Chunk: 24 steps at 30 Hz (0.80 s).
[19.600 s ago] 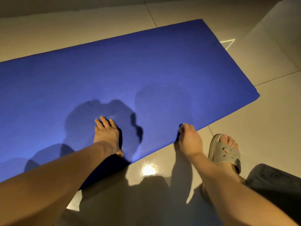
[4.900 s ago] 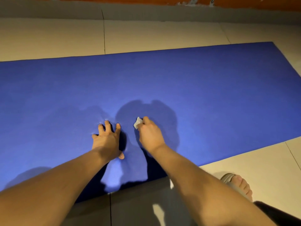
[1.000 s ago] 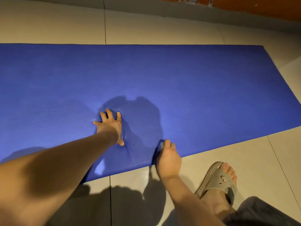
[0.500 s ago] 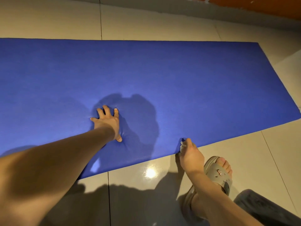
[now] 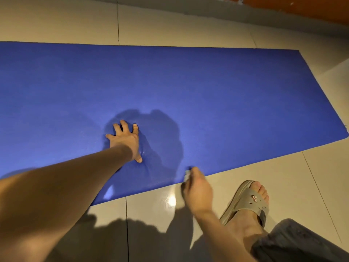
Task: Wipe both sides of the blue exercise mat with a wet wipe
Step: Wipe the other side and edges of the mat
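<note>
Floor tiles (image 5: 283,176) carry the blue exercise mat (image 5: 207,87), spread flat. The left hand (image 5: 125,140) presses on it with fingers splayed, well in from the near edge. The right hand (image 5: 198,190), fingers curled, pinches a small wet wipe (image 5: 187,174) against that edge.

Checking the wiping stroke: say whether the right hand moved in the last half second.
Yes. The right hand, pinching the wipe, slid left along the near edge of the mat, toward the floor seam.
</note>
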Available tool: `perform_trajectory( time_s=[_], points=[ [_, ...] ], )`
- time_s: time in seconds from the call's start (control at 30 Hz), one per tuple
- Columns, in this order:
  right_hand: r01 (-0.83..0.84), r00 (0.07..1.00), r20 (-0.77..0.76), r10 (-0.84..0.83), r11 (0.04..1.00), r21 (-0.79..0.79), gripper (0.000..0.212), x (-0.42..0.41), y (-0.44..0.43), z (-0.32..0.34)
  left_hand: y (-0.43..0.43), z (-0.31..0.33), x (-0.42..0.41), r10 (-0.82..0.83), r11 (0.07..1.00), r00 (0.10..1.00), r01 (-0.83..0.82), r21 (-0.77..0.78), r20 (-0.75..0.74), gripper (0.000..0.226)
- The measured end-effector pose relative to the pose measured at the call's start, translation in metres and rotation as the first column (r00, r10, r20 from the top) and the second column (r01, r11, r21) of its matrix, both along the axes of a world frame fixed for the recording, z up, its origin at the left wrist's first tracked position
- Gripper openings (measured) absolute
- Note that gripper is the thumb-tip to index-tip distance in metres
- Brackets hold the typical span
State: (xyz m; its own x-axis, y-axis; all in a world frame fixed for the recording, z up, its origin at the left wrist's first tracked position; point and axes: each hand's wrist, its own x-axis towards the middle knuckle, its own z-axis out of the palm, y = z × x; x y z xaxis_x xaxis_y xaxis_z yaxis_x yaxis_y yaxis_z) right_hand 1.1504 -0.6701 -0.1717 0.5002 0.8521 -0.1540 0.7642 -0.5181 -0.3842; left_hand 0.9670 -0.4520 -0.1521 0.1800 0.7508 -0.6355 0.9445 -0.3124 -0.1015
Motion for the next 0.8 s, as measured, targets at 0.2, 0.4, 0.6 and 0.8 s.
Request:
perform_trajectory(
  time_s=[0.2,0.4,0.6,0.8],
  points=[
    [0.211,0.976,-0.048,-0.212,0.977,-0.009,0.027,0.019,0.008,0.001,-0.001,0.002,0.000,-0.006,1.000,1.000,0.006,0.011,0.019,0.143],
    [0.106,0.975,-0.197,-0.102,0.994,0.014,0.014,-0.084,0.004,-0.001,-0.003,0.007,-0.002,0.005,1.000,0.999,-0.005,0.009,0.051,0.142],
    [-0.252,0.953,-0.168,0.252,0.967,0.025,0.010,-0.110,0.009,0.003,-0.020,0.007,-0.029,0.011,0.999,0.981,-0.019,0.039,0.192,0.119],
    [0.102,0.990,-0.095,-0.106,0.994,-0.041,0.020,-0.020,0.018,0.006,-0.051,0.017,-0.075,-0.076,0.997,0.988,0.074,0.014,0.134,0.118]
  ],
)
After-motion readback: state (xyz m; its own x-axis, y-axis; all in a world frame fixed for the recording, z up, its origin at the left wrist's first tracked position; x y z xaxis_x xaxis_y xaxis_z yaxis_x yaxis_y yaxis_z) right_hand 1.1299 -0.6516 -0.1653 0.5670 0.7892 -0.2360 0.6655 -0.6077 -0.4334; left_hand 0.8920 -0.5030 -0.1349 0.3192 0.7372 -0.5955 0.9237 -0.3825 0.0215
